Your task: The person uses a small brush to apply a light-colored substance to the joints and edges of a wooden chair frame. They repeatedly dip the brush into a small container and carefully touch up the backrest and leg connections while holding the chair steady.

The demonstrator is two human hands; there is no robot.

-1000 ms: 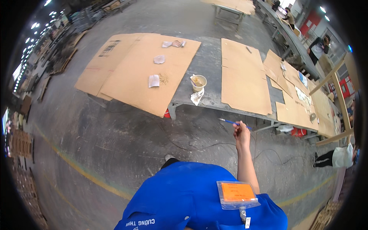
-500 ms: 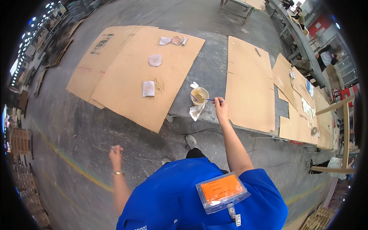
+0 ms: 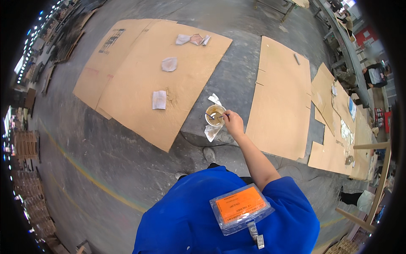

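Fingers (image 3: 230, 117) of my right hand (image 3: 234, 122) pinch a thin stick (image 3: 216, 116) whose far end dips into a small round cup (image 3: 215, 115) of brownish liquid. That cup stands on the grey concrete floor (image 3: 127, 156), in the gap between two spreads of flat cardboard, with crumpled white paper (image 3: 211, 132) touching its near side and another scrap (image 3: 214, 99) just beyond it. Large cardboard sheet (image 3: 139, 80) to my left carries several white rags (image 3: 159, 100); another cardboard sheet (image 3: 279, 101) lies to my right. My left hand is out of sight. An orange badge (image 3: 241, 205) hangs on my blue shirt (image 3: 190, 220).
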